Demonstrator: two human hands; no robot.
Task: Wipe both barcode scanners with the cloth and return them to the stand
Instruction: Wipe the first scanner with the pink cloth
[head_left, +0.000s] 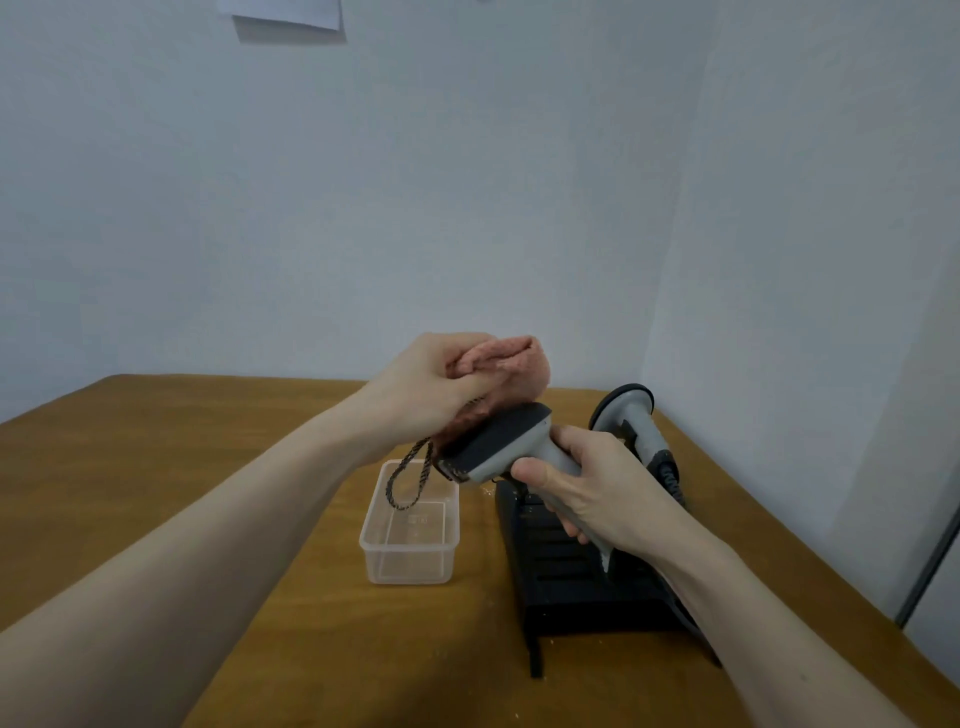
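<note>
The grey barcode scanner (511, 441) is held in the air above the table's middle, its dark head pointing to nine o'clock and its handle running down toward five o'clock; the right hand (582, 488) grips the handle, fingers curled round it and thumb laid along the near side; the pink cloth (498, 384) is bunched against the top of the scanner's head, touching it, and the left hand (431, 384) clutches it with fingers closed into the folds; a dark braided loop (410, 480) hangs from the cloth at seven o'clock; the second scanner (631, 421) stands at two o'clock of the held one, seated at the far end of the black stand (576, 582), which lies under the right wrist; a coiled cable (670, 475) trails beside it; a clear plastic tub (410, 525) sits at nine o'clock of the stand, near it and apart, with nothing seen inside; a mark on its floor is too blurred to read; all rest on the wooden table (208, 467); a paper sheet (285, 15) hangs on the wall at twelve o'clock, no writing legible.
</note>
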